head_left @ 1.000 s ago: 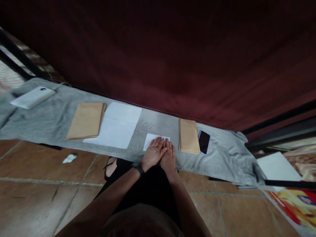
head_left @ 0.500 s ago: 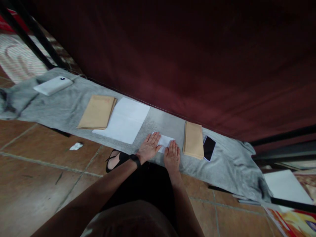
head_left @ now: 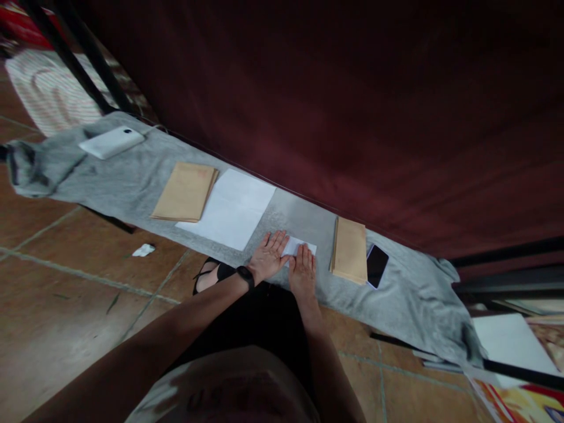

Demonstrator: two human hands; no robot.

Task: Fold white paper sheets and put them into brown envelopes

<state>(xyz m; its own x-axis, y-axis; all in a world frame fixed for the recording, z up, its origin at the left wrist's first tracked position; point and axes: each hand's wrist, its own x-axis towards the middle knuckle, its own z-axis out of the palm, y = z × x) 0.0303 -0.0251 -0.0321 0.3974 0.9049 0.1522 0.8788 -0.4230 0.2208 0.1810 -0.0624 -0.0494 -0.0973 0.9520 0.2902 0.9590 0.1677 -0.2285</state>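
A small folded sheet of white paper lies on the grey cloth near the front edge. My left hand, wearing a dark wristband, rests flat on its left side with fingers stretched out. Beside it my right hand lies flat over the paper's right part, fingers extended. The palms hide much of the paper. To the left a larger white sheet is spread out, partly under a stack of brown envelopes. A second stack of brown envelopes sits to the right of my right hand.
A dark-screened phone lies just right of the right stack. A white device with a cable rests at the far left of the cloth. Behind hangs a dark red curtain. A crumpled white scrap lies on the tiled floor.
My right hand has slid a little left across the paper, closer to my left hand. My left hand stays flat on the paper. The view has shifted slightly.
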